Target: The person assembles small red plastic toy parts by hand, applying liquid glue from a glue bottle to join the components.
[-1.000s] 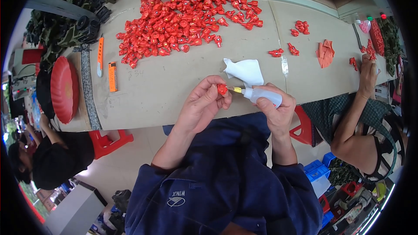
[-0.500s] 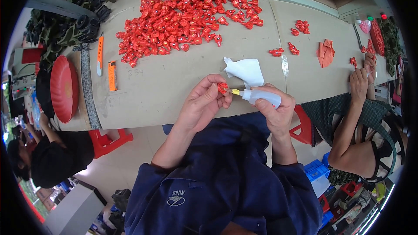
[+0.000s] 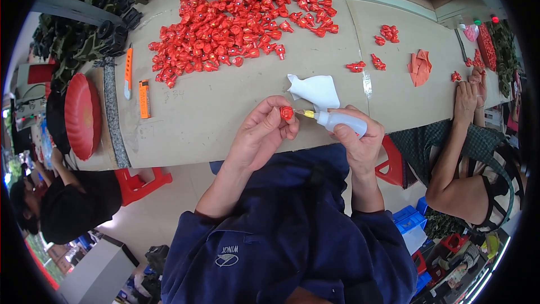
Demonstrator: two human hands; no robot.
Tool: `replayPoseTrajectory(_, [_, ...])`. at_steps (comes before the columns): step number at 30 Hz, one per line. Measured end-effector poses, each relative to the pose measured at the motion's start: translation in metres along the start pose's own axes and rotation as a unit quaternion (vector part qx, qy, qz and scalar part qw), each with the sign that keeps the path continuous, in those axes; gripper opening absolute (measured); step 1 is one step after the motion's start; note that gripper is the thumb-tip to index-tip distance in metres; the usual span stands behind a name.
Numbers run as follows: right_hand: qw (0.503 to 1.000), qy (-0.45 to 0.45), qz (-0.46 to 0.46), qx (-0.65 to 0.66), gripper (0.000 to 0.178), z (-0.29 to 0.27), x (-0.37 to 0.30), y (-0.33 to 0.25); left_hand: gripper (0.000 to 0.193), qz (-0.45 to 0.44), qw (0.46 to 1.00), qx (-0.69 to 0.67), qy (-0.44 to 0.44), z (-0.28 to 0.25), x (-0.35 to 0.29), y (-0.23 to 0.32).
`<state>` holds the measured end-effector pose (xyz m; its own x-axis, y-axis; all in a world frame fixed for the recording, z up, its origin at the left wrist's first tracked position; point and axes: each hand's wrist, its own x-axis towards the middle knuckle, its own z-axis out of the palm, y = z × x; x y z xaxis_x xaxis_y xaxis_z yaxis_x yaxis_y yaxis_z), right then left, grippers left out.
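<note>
Between thumb and fingers, my left hand (image 3: 262, 133) pinches a small red plastic part (image 3: 287, 113) above the table's near edge. My right hand (image 3: 363, 141) grips a translucent white squeeze bottle (image 3: 344, 123) with a yellow collar and a thin tip. That tip points left at the red part, a slight gap apart from it. Just beyond the bottle lies a crumpled white cloth or paper (image 3: 316, 91). A large heap of similar red parts (image 3: 225, 28) spreads over the far side of the table.
An orange cutter knife (image 3: 129, 73) and an orange lighter-like block (image 3: 145, 99) lie at left, near a red scalloped tray (image 3: 83, 116). At right are a few loose red parts (image 3: 378, 62) and an orange cloth (image 3: 419, 68). Co-workers sit at both sides; one's hands (image 3: 466, 101) rest at far right.
The bottle in my right hand has drawn back slightly to the right, its tip moving off the red part. My left hand stays nearly still. The right co-worker's hand has shifted.
</note>
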<state>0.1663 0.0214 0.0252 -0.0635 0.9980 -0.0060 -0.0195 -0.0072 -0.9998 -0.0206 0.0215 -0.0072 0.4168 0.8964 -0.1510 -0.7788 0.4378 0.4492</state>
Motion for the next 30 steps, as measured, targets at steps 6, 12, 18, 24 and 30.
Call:
replayPoseTrajectory(6, [1.0,0.003,0.017,-0.001,0.02,0.0,0.0,0.001,0.021,0.001,1.0,-0.002,0.012,0.001,0.0,0.001])
replayPoseTrajectory(12, [0.998,0.029,0.02,0.052,0.025,-0.002,0.002,0.004,0.021,-0.033,0.995,-0.081,0.046,0.002,-0.002,0.005])
replayPoseTrajectory(18, [0.999,0.005,0.052,0.016,0.033,0.013,0.037,-0.004,0.021,-0.043,0.987,-0.101,0.12,0.001,-0.008,0.012])
replayPoseTrajectory(24, [0.975,-0.046,-0.091,-0.196,0.03,0.046,0.063,0.01,0.02,-0.005,0.994,-0.052,0.1,-0.002,-0.018,0.016])
replayPoseTrajectory(30, [0.957,-0.093,-0.077,-0.264,0.03,0.068,0.071,0.011,0.02,0.007,0.993,-0.036,0.115,-0.008,-0.025,0.019])
